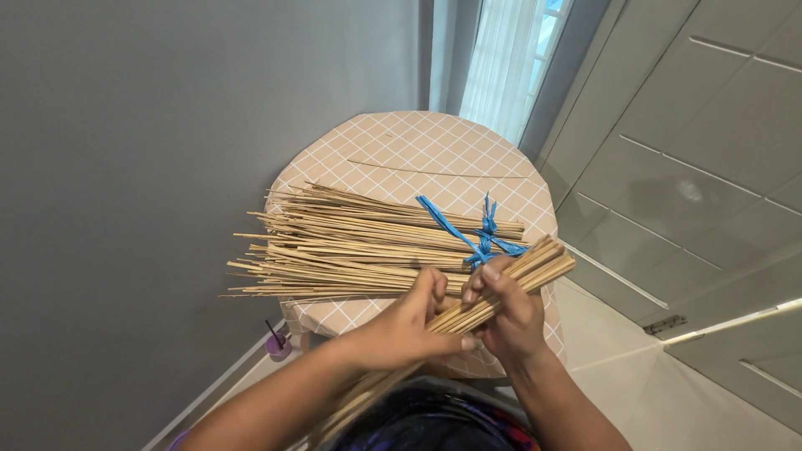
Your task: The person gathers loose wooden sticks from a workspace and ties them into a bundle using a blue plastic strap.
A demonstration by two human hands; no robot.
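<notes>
My left hand [411, 320] and my right hand [506, 311] both grip a small bundle of thin tan sticks [535, 265] that slants from my lap up to the right over the table's near edge. Just beyond my hands a large pile of the same long sticks [342, 244] lies across the round table, its tips fanning out past the left edge. A blue ribbon [476, 234] lies knotted over the pile's right end, just above my right hand's fingers.
The small round table [434, 154] wears a peach cloth with a white grid. A grey wall stands at left, a curtained window behind, and panelled white doors at right. A small purple cup [277, 344] sits on the tiled floor by the table's left side.
</notes>
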